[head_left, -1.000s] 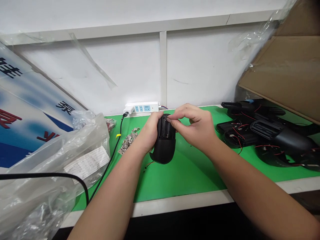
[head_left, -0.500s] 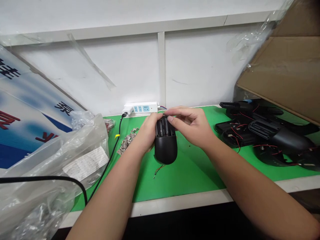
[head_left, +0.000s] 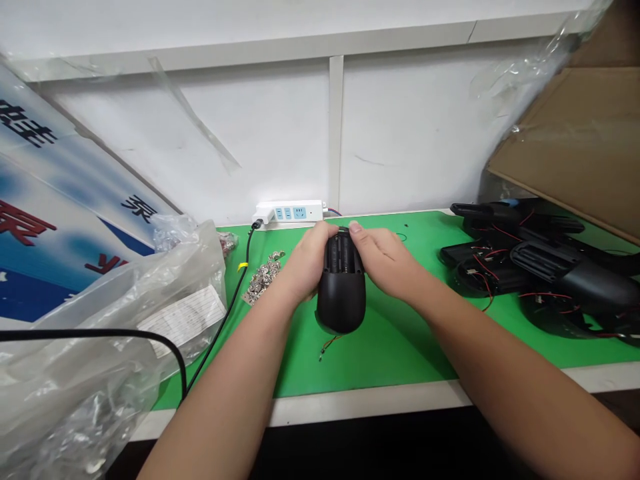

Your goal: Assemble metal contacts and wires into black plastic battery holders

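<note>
Between my two hands is a black plastic housing (head_left: 342,303) with a rounded near end and an open slotted compartment, like a battery bay, toward its far end. My left hand (head_left: 314,260) wraps its left side, thumb near the far edge. On the right side my right hand (head_left: 385,257) grips it, with the thumb at the far right corner and the other fingers hidden behind. Thin wires (head_left: 327,347) with a small tip hang below the rounded end. Left of my left hand, a pile of small metal parts (head_left: 263,279) lies on the green table surface (head_left: 400,353).
A white power strip (head_left: 299,212) with a plugged-in black cable (head_left: 235,300) stands by the wall. Several black housings with red wires (head_left: 570,267) lie at right, under a cardboard box (head_left: 575,140). Clear plastic bags (head_left: 115,360) and a printed box (head_left: 65,193) fill the left.
My right hand's fingers have gone from over the housing's far end down around its right side, leaving the thumb at the top corner. The view has shifted slightly.
</note>
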The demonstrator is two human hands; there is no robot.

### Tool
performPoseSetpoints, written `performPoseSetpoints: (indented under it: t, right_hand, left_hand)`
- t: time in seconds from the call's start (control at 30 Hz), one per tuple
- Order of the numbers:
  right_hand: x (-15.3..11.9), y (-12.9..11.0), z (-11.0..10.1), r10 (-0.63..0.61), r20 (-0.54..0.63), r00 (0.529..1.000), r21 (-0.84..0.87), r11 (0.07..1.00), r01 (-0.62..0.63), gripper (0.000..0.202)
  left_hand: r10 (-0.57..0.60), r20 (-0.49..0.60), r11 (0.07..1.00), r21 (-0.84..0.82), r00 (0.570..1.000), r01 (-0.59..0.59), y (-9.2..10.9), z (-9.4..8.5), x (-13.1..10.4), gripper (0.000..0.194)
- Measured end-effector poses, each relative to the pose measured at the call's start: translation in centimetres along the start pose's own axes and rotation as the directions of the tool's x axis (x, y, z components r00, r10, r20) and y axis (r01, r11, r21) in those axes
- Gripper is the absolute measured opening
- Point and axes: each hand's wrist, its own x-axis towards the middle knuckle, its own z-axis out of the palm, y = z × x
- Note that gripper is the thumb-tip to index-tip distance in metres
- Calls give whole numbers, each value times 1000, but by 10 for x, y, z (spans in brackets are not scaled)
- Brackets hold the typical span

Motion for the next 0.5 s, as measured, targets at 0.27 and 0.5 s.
performPoseSetpoints:
  t: [0.27, 0.5]
  right_hand:
    - [3, 1, -10, -22, 62, 998, 130, 991, 14, 71]
    - [5, 4, -14, 14, 176, 984, 282, 957, -64, 72]
  left_hand:
    - [193, 51, 928, 316, 980, -199, 5, -1, -6, 37]
    - [-6, 80, 1000, 21, 997, 5, -1, -8, 6, 34]
